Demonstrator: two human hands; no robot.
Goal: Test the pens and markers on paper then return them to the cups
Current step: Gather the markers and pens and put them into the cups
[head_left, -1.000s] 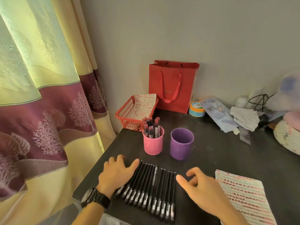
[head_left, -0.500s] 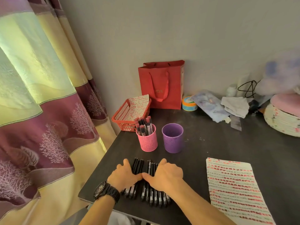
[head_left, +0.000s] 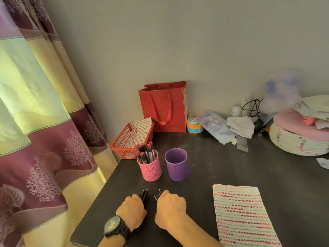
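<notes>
Near the front edge of the dark table (head_left: 222, 168), my left hand (head_left: 132, 210) grips a bunch of black pens (head_left: 144, 195) whose tips stick out past my fingers. Beside it my right hand (head_left: 170, 208) grips a second bunch of black pens (head_left: 158, 194). Most of each bunch is hidden under my hands. Behind them stand a pink mesh cup (head_left: 150, 169) holding several red-capped pens (head_left: 146, 153) and a purple cup (head_left: 176, 164) that looks empty. A sheet of paper (head_left: 243, 216) covered with rows of red marks lies to the right.
A red basket (head_left: 128, 141) with a marked sheet and a red paper bag (head_left: 164, 106) stand at the back left by the wall. Clutter fills the back right: a round tin (head_left: 194, 127), cloths, a cable, a round woven box (head_left: 299, 139). A curtain (head_left: 41, 122) hangs at the left.
My hands went from lying flat on the row of pens to closing around them in two bunches. The camera has tilted and moved back, so the table sits lower in view.
</notes>
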